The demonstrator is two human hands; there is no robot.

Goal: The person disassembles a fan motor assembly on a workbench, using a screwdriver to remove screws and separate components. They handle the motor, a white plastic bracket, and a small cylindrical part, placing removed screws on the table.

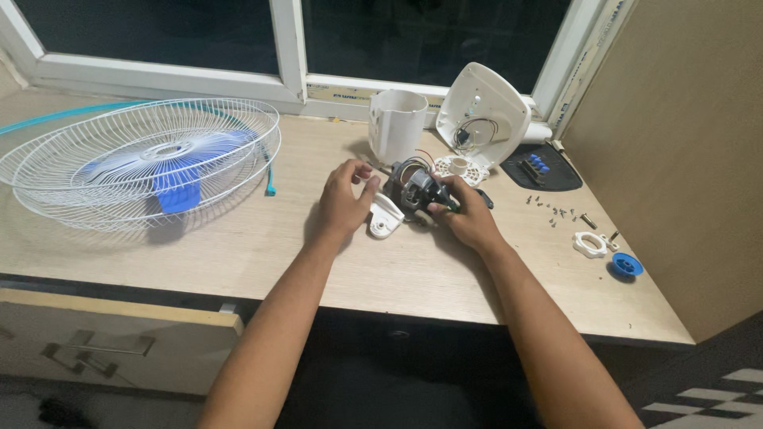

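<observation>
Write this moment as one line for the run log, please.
left hand: touching fan motor | right hand: gripping motor | fan guards: far left | screws: right

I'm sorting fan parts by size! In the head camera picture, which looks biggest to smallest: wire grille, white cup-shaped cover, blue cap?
1. Wire grille, by far the biggest.
2. White cover.
3. Blue cap, the smallest, even though it lies nearer the camera.
</observation>
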